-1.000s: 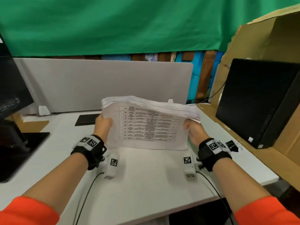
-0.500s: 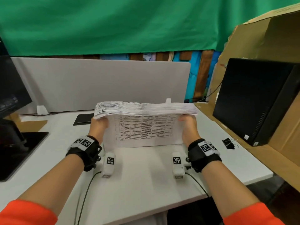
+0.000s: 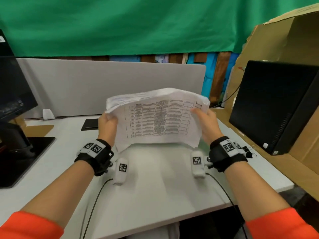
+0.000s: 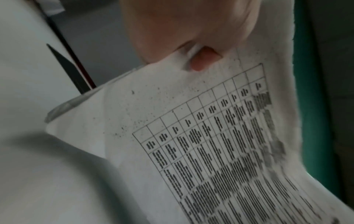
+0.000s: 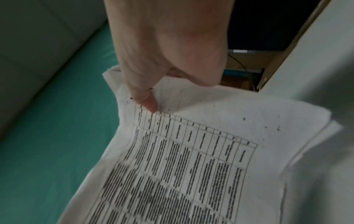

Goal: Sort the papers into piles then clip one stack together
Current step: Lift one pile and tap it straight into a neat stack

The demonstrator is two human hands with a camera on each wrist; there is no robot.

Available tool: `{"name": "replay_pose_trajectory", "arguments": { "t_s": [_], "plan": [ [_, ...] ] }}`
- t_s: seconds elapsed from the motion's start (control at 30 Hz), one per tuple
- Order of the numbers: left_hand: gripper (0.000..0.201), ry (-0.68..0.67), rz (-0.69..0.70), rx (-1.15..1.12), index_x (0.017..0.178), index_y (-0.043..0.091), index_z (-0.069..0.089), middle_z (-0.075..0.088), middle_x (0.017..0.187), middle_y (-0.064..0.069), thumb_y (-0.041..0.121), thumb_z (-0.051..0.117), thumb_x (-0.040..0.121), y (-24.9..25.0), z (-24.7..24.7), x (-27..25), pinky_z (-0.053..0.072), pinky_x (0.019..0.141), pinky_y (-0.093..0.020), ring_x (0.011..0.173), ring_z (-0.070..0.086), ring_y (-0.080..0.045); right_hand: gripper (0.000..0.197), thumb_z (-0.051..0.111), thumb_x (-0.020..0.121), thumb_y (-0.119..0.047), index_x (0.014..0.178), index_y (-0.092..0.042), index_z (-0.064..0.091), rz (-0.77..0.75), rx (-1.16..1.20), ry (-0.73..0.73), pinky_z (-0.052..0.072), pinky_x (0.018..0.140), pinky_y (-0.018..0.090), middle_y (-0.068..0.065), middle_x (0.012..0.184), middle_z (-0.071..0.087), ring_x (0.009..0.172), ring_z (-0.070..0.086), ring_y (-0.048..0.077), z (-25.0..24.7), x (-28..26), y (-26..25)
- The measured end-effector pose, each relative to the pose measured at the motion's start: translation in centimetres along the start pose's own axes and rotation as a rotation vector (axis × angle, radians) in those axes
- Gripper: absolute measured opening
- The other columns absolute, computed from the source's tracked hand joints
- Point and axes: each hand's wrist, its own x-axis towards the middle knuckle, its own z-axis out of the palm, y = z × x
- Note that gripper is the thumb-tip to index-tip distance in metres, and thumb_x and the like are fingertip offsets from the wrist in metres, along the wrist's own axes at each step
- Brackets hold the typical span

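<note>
A thick stack of white printed papers, its top sheet carrying a ruled table of black text, is held up above the white rectangular desk, tilted so the printed face looks back at the person, with the far edge raised toward twelve o'clock. The left hand grips the stack's nine o'clock edge, thumb on the printed sheet and the other fingers hidden behind the paper. The right hand grips the three o'clock edge, thumb pressed on the top sheet; in the right wrist view the thumb tip dents the margin beside the table. The stack's lower corners sag toward the desk. A black metal binder clip lies on the desk at about four o'clock from the stack, just beyond the right wrist. A flat black rectangular pad lies at nine o'clock, beyond the left hand.
</note>
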Motion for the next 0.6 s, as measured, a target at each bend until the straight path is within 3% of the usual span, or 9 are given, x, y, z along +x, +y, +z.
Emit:
{"name": "replay_pose_trajectory", "arguments": {
  "t_s": [0.1,0.23,0.27,0.4,0.5,0.6],
  "plan": [
    [0.037,-0.029,-0.102,-0.008,0.08,0.02,0.053,0.05,0.077,0.002,-0.011,0.034,0.08,-0.3,-0.8,0.3,0.039,0.063,-0.024,0.072,0.047,-0.012,0.021,0.058,0.092,-0.008,0.109,-0.018,0.066,0.064,-0.014,-0.091,0.054,0.092,0.046,0.009,0.11,0.073,0.106,0.068,0.028,-1.7,0.4,1.2],
    [0.015,-0.082,-0.324,0.114,0.073,0.012,0.046,0.047,0.077,-0.006,0.007,0.043,0.06,-2.1,-1.0,0.6,0.034,0.066,-0.028,0.073,0.044,-0.022,0.047,0.066,0.083,0.002,0.126,-0.017,0.062,0.162,-0.111,-0.279,0.045,0.103,0.056,0.006,0.122,0.07,0.117,0.063,0.029,-2.7,-0.2,4.3],
    [0.009,-0.058,-0.319,0.115,0.069,0.013,0.043,0.044,0.073,-0.005,0.005,0.044,0.063,-1.6,-0.5,0.5,0.032,0.064,-0.027,0.068,0.041,-0.02,0.048,0.068,0.083,0.0,0.127,-0.016,0.062,0.157,-0.097,-0.285,0.045,0.103,0.057,0.007,0.123,0.07,0.117,0.063,0.029,-2.5,-0.2,4.1],
    [0.026,0.063,-0.199,0.071,0.065,0.016,0.04,0.041,0.066,-0.001,-0.004,0.038,0.083,1.0,1.0,1.2,0.031,0.054,-0.023,0.06,0.039,-0.013,0.036,0.067,0.089,-0.01,0.125,-0.009,0.063,0.097,-0.049,-0.203,0.053,0.097,0.049,0.008,0.118,0.072,0.108,0.07,0.024,-1.7,0.0,1.6],
    [0.007,-0.11,-0.299,0.115,0.079,0.014,0.053,0.058,0.073,-0.003,0.019,0.047,0.079,1.4,0.7,2.7,0.042,0.07,-0.029,0.078,0.055,-0.024,0.032,0.065,0.091,-0.009,0.122,-0.008,0.064,0.109,0.038,-0.071,0.058,0.088,0.042,0.009,0.112,0.074,0.102,0.072,0.024,-2.0,0.3,0.3],
    [0.016,-0.314,-0.521,0.068,0.094,0.017,0.06,0.068,0.082,-0.003,0.029,0.052,0.087,0.8,-0.5,2.8,0.053,0.07,-0.03,0.075,0.066,-0.023,0.029,0.06,0.093,-0.003,0.121,-0.01,0.063,0.206,0.197,0.015,0.059,0.08,0.041,0.011,0.112,0.072,0.098,0.072,0.025,-3.3,0.7,-0.2]
  ]
}}
